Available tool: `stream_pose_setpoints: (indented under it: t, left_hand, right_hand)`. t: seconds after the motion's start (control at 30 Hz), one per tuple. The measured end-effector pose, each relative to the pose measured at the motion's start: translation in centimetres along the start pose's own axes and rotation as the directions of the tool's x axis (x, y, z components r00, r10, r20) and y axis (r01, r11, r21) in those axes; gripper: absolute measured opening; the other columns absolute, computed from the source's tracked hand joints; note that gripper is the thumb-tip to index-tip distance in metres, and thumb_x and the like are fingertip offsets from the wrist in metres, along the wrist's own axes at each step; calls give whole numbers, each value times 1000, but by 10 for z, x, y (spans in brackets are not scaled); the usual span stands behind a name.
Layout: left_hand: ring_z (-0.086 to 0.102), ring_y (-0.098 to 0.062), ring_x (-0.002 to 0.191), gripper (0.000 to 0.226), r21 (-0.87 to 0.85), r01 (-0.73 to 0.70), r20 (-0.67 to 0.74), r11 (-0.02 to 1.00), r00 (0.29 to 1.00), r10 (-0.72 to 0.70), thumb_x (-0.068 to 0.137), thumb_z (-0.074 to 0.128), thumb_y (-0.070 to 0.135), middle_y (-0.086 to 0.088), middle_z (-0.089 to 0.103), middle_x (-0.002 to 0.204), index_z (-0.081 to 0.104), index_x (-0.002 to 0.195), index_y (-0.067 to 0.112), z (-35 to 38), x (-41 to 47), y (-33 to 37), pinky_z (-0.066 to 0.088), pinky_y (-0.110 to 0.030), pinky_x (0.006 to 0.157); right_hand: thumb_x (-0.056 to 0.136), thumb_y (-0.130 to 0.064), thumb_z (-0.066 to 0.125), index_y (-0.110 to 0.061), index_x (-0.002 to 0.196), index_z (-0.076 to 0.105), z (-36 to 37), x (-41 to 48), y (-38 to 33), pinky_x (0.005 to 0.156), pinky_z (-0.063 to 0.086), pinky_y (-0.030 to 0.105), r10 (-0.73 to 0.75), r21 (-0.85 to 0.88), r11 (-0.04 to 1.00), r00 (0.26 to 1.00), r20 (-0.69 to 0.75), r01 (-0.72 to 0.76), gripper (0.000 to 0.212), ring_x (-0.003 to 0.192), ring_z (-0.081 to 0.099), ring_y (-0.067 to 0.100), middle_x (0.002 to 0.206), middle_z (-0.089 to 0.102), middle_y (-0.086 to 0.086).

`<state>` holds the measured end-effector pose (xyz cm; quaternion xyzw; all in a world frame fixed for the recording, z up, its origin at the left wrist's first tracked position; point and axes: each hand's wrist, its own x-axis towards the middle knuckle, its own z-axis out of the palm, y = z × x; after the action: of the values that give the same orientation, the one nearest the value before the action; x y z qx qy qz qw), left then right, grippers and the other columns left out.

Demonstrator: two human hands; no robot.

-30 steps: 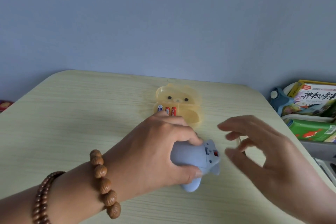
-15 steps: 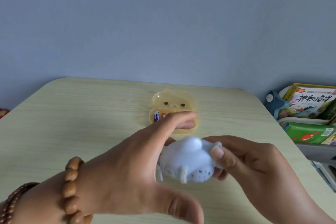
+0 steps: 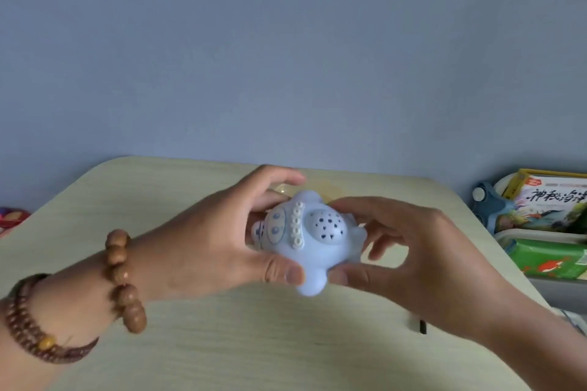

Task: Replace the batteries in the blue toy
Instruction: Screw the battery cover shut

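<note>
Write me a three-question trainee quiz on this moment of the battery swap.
1. True or false: the pale blue plastic toy lies flat on the light wooden table.
2. Which wrist wears the brown wooden bead bracelet? A) left B) right C) neither
3. Fill the gap: the toy's side with the star-holed dome faces ___ the camera.
Key: 1 false, the left hand and right hand hold it above the table; 2 A; 3 toward.
</note>
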<state>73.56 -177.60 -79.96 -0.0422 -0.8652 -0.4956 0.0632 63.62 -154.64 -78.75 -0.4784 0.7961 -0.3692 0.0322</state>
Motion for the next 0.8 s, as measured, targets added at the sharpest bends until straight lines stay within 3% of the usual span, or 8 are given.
stream_pose_setpoints:
  t: [0.1,0.2,0.33,0.4,0.67,0.8]
  left_hand:
    - [70,-16,110,64,-24,15,-127,1000,992,-18,71,86,40,6,72,120,55,125,26,-40,29,-6,54,-35,96]
    - [71,-10,107,56,60,37,-241,998,970,-21,74,82,40,8,69,123,62,125,29,-68,57,-25,52,-35,101]
    - [69,0,104,51,138,116,-301,984,951,-69,81,78,30,17,69,116,63,129,25,-85,81,-54,49,-16,94]
    - [68,1,106,45,142,140,-327,980,941,-87,84,78,25,19,70,113,64,127,26,-91,87,-73,47,-13,92]
    - [69,2,102,46,89,185,-315,979,937,-149,79,83,15,16,71,112,62,117,31,-100,93,-128,51,-19,93]
    - [63,21,92,42,122,171,-270,978,954,-134,83,78,12,27,69,99,62,120,25,-97,92,-132,46,-2,83]
  right_hand:
    - [67,-56,82,-37,114,68,-4,57,12,72,56,20,33,11,999,998,-48,-32,52,83,69,0,91,74,-20]
    - [71,-59,79,-32,119,66,5,114,28,75,56,18,49,-80,995,998,-38,-52,57,85,67,-4,98,73,-17]
    - [74,-59,77,-31,121,65,25,167,47,85,55,27,62,-159,985,998,2,-61,56,93,67,3,104,71,-15]
    - [75,-60,77,-31,125,63,38,185,55,86,54,28,78,-187,980,997,25,-72,59,96,66,8,107,69,-13]
    - [72,-62,78,-32,119,63,74,207,74,87,55,35,121,-238,967,986,113,-92,57,96,64,13,104,68,-10]
    - [75,-69,69,-37,120,66,80,206,78,88,56,39,141,-304,949,976,166,-86,56,97,64,12,102,70,-11]
